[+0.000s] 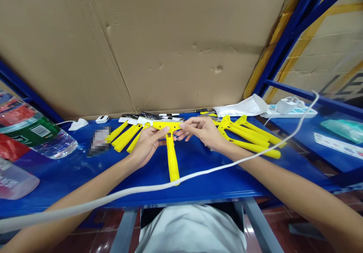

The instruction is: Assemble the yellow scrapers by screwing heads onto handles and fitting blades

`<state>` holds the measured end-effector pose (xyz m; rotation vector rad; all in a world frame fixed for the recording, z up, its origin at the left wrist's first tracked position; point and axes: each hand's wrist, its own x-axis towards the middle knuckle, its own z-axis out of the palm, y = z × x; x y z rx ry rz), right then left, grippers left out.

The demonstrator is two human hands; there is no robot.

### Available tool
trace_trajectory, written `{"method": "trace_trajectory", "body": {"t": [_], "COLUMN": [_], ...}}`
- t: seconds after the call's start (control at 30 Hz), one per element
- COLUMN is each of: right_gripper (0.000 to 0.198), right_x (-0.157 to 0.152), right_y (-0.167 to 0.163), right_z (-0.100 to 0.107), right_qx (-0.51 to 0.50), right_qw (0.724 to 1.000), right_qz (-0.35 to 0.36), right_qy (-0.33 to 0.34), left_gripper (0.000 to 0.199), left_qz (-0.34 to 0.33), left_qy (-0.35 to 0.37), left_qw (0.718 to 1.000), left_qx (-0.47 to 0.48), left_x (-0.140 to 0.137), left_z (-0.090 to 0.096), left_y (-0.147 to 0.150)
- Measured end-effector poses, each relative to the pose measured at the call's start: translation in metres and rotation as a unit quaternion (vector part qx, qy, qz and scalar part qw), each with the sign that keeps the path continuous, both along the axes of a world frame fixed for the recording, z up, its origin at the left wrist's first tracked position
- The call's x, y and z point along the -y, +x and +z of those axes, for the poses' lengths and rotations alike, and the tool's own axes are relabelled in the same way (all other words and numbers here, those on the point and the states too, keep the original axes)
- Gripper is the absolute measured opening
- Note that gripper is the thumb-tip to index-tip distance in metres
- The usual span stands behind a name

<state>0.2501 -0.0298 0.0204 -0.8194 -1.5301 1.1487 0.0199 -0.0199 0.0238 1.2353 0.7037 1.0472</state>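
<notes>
In the head view a yellow T-shaped plastic scraper handle (172, 158) is held above the blue table, its crosspiece away from me and its grip pointing toward me. My left hand (149, 143) pinches the left part of the crosspiece between thumb and fingers. At the right end of the crosspiece, my right hand (200, 130) has its thumb and fingers closed on the edge. Small dark bits show by the right fingertips, too small to name. More yellow handles (251, 137) lie to the right, and several others (124, 135) lie to the left with printed cards at their far ends.
A white cable (210, 171) crosses in front of the table (204, 188). Large plastic-wrapped bottles (36, 128) stand at left. A white bag (242, 106) and a power strip (300, 111) lie at back right. A cardboard wall (176, 48) rises behind, blue posts at both sides.
</notes>
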Motion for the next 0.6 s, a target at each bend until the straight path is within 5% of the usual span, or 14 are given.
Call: {"method": "trace_trajectory", "body": {"t": [0.17,0.33,0.6], "right_gripper": [0.034,0.016,0.020], "right_x": [-0.018,-0.027,-0.026], "right_y": [0.012,0.022,0.019], "right_z": [-0.017,-0.029,-0.030], "right_qx": [0.150,0.425,0.490], "right_qw": [0.983,0.878,0.845], "right_qz": [-0.059,-0.057,-0.043], "right_qy": [0.093,0.211,0.209], "left_gripper": [0.038,0.037,0.029], "left_qz": [0.053,0.060,0.029], "left_qy": [0.013,-0.003,-0.031], "left_qw": [0.998,0.997,0.999], "left_qx": [0.036,0.049,0.023], "left_x": [-0.010,-0.018,-0.016], "left_z": [0.003,0.000,-0.012], "left_y": [-0.005,-0.008,-0.004]}}
